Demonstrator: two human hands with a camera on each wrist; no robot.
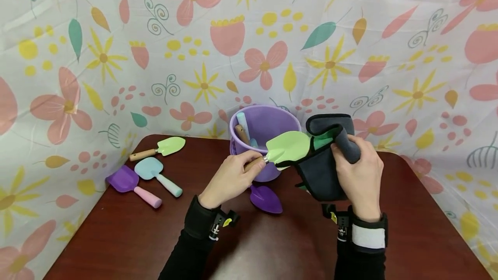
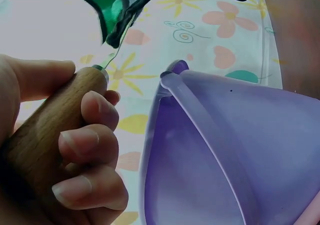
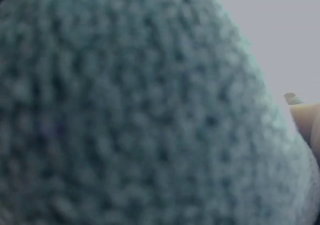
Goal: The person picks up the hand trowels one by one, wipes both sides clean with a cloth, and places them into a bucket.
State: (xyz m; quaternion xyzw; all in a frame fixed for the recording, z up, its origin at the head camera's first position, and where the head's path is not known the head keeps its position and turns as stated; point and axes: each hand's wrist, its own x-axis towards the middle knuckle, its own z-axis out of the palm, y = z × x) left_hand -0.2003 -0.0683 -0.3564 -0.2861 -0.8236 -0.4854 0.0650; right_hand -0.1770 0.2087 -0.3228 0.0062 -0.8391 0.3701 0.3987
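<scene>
In the head view my left hand [image 1: 234, 177] grips the wooden handle [image 2: 52, 117] of a trowel with a light green blade [image 1: 288, 147]. My right hand [image 1: 359, 172] holds a folded cloth [image 1: 320, 174], dark grey with black edging and some green on its other side. The cloth lies against the tip of the blade and hides part of it. In the right wrist view the grey cloth [image 3: 145, 115] fills most of the picture, with a fingertip at the right edge. Behind the trowel stands a purple bucket [image 1: 272, 120] with a few handles sticking up inside.
Left on the brown table [image 1: 241, 245] lie a green trowel [image 1: 171, 146], a light blue trowel [image 1: 149, 168] and a purple shovel with a pink handle [image 1: 124, 179]. A dark purple trowel blade [image 1: 266, 198] lies before the bucket. Flowered fabric [image 1: 194, 55] surrounds the table's back and sides.
</scene>
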